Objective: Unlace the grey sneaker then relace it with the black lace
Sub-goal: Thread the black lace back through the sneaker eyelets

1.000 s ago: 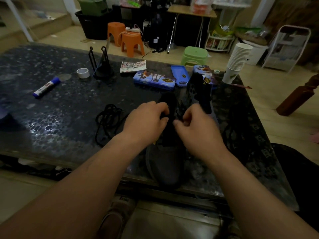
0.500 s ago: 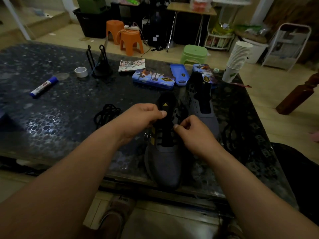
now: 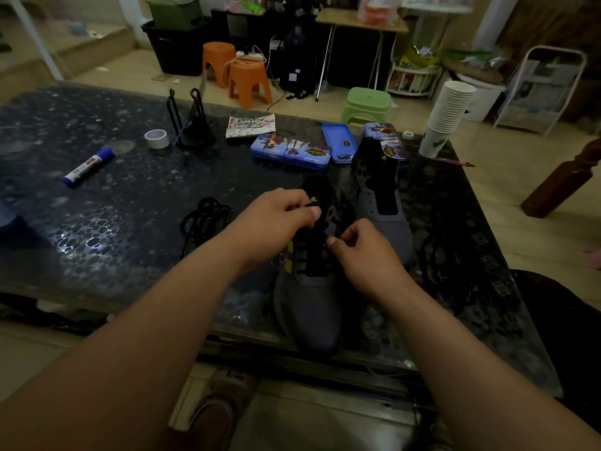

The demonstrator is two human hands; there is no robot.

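A grey sneaker point(image 3: 309, 307) lies on the dark table point(image 3: 97, 229), toe toward me, black tongue up. My left hand point(image 3: 276, 219) sits over its left eyelets, fingers curled and pinching a strand of the black lace near the tongue. My right hand point(image 3: 361, 252) is at the right eyelets, thumb and fingers pinching the lace there. The lace between the hands is dark and hard to trace. A loose black lace point(image 3: 203, 216) lies coiled on the table to the left of the shoe.
A second grey sneaker point(image 3: 383, 203) stands just behind and to the right. Blue tins point(image 3: 289, 153), a marker point(image 3: 87, 166), a tape roll point(image 3: 156, 138), a black stand point(image 3: 192, 125) and stacked paper cups point(image 3: 445, 115) sit farther back. More dark cord point(image 3: 435, 252) lies at the right.
My hands have drawn slightly apart and back toward me, uncovering the tongue and the laced middle of the sneaker. The left hand has shifted left.
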